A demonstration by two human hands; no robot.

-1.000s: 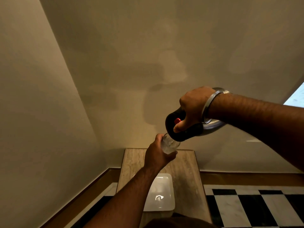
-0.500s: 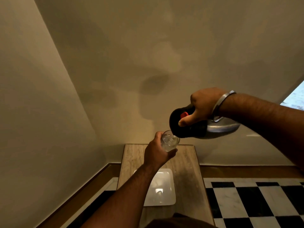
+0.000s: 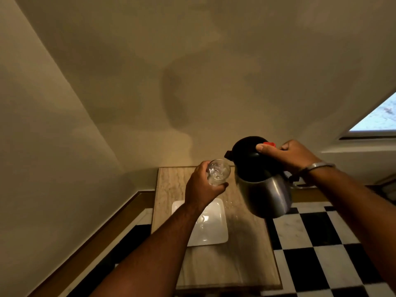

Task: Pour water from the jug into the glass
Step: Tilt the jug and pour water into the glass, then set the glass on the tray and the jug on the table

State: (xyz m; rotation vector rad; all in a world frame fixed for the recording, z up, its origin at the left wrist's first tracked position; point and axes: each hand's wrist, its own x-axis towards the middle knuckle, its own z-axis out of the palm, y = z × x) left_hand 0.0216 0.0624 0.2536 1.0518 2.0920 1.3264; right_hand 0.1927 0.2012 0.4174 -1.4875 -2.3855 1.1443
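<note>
Your left hand (image 3: 200, 187) is wrapped around the glass (image 3: 218, 172), fingers curled on its far side and thumb on the near side, holding it in the air above the worktop (image 3: 242, 249). The glass is clear, its mouth faces up toward you, and something glints inside it; you cannot tell how full it is.

Your right hand (image 3: 289, 156) is clamped on the handle of the jug (image 3: 262, 185), with the thumb laid across the black lid just beside the red button (image 3: 269, 144). The jug has a steel body and a black top, stands close to upright in the air, and its small spout points left toward the glass. Jug and glass are just beside each other, not touching. A metal bracelet (image 3: 317, 165) sits on your right wrist.

Below your left forearm, 1 white square plate (image 3: 214, 232) lies on the pale stone worktop, which is narrow and set against the beige wall (image 3: 192, 61). To the right of the worktop, the floor (image 3: 321, 243) is black-and-white checkered tile. A framed bright panel (image 3: 379, 118) shows at the right edge.
</note>
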